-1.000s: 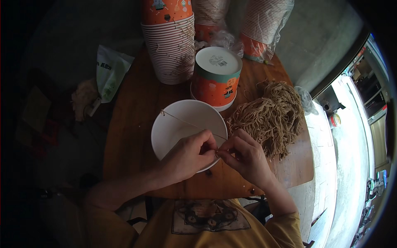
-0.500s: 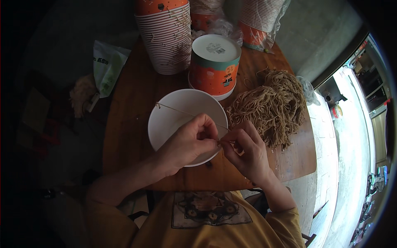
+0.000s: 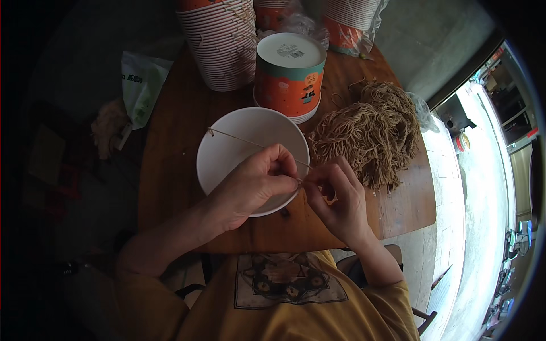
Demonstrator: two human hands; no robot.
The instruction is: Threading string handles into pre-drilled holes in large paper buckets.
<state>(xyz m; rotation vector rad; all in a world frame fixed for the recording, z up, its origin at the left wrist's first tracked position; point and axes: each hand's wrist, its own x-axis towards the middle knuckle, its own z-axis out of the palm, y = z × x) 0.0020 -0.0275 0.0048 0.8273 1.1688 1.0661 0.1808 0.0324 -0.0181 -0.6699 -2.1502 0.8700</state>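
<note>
Head view, looking down on a round wooden table (image 3: pixel 170 187) that fills the middle of the frame. At centre, the left hand (image 3: pixel 250 184) lies over the lower right part of a white lid (image 3: pixel 227 153), a shallow round disc lying flat on the wood, with its fingers curled together and pinched on a thin tan string (image 3: pixel 250 142). That string runs taut from the pinch up and to the left across the lid, ending at a small knot near the lid's upper left rim. Just to the right, the right hand (image 3: pixel 338 202) has its thumb and forefinger closed on the same string, the fingertips of both hands almost touching over the lid's right edge. Right of the hands, toward centre right of the frame, a loose heap of tan strings (image 3: pixel 369 133) sits on the table, close to the right hand. Above the lid stands an orange paper tub (image 3: pixel 289 77) with a white top, touching or nearly touching the lid's upper rim. In the upper part of the frame, a tall stack of paper cups (image 3: pixel 219 42) leans beside it, with more stacks in clear plastic bags (image 3: pixel 352 20) at the top right. At the upper left, a pale green packet (image 3: pixel 139 85) hangs partly off the table's edge.
</note>
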